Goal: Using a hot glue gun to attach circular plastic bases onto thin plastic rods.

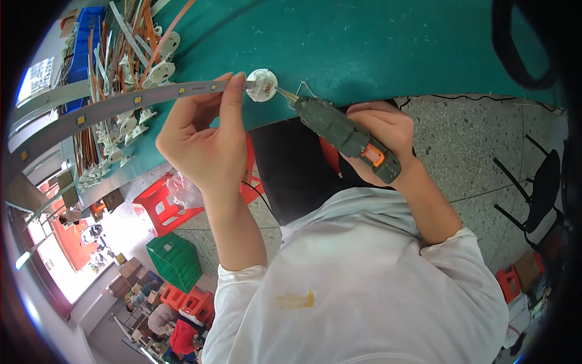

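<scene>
My left hand (209, 130) is raised over the near edge of the green table (376, 48), thumb and fingers pinching an LED strip (160, 94). The strip arcs away to the left, dotted with small yellow LEDs. Its right end meets a white round plastic cap (262, 93), which has small parts inside that I cannot make out. In my right hand (391, 124) is a dark green hot glue gun (333, 124) with an orange piece near its rear. The gun's nozzle points left, its tip at the cap's right rim. My right fingers are partly hidden behind the gun.
Many strips with white round caps (162, 71) are heaped on the table's left, beside a blue bin (85, 36). A red stool (159, 203) and green crate (174, 261) stand on the floor at left, a black chair (542, 191) at right. Other people sit at lower left.
</scene>
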{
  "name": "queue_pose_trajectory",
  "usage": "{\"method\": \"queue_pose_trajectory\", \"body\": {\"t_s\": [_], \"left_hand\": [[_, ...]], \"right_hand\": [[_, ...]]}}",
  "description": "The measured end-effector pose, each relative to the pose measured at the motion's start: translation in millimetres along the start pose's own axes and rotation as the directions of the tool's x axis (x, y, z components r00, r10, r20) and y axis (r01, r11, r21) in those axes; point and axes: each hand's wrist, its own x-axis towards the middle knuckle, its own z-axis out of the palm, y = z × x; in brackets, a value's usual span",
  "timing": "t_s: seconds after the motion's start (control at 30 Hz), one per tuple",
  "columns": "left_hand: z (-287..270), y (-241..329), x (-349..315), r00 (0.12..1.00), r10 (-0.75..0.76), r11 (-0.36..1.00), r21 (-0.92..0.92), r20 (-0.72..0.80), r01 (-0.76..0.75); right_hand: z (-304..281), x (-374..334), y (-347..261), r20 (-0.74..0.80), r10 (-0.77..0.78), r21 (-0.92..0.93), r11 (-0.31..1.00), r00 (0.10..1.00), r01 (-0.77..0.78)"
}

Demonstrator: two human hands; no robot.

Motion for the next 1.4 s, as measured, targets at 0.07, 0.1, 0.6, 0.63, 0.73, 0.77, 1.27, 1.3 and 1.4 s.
{"method": "queue_pose_trajectory", "body": {"t_s": [0.07,0.1,0.6,0.63,0.73,0.77,1.27,1.3,1.4], "left_hand": [[-0.1,0.5,2.3,1.000,0.000,1.000,-0.005,0.011,0.000],[0.0,0.1,3.1,1.000,0.005,1.000,-0.014,0.021,-0.005],[-6.4,2.9,4.0,0.999,-0.002,0.998,-0.055,0.042,0.004],[-6.5,2.8,3.9,0.999,-0.003,0.999,-0.054,0.040,0.005],[-4.4,1.7,4.4,0.997,-0.010,0.995,-0.100,0.083,0.018],[-3.8,1.3,4.3,0.997,0.002,0.995,-0.100,0.077,0.006],[-2.2,4.2,2.3,0.993,0.067,0.998,-0.017,0.100,-0.066],[-2.4,4.9,1.9,0.992,0.071,0.997,-0.001,0.106,-0.072],[-2.6,4.1,1.8,0.989,0.097,0.995,-0.009,0.114,-0.096]], "right_hand": [[-0.2,2.4,-2.2,0.011,0.004,-0.007,1.000,1.000,-0.004],[-0.2,2.4,-5.0,0.070,0.075,0.019,0.997,0.995,-0.077],[8.3,1.3,-5.8,0.123,0.130,0.062,0.988,0.984,-0.139],[8.5,1.2,-6.0,0.118,0.136,0.075,0.986,0.984,-0.146],[8.2,2.0,-4.9,0.115,0.112,0.053,0.992,0.987,-0.119],[8.3,2.3,-5.6,0.116,0.111,0.053,0.992,0.987,-0.118],[4.9,7.7,-17.3,0.016,0.056,-0.059,0.997,0.998,-0.055],[4.0,7.0,-17.8,0.022,0.056,-0.068,0.996,0.998,-0.054],[3.0,6.5,-19.9,0.018,0.053,-0.092,0.994,0.998,-0.051]]}}
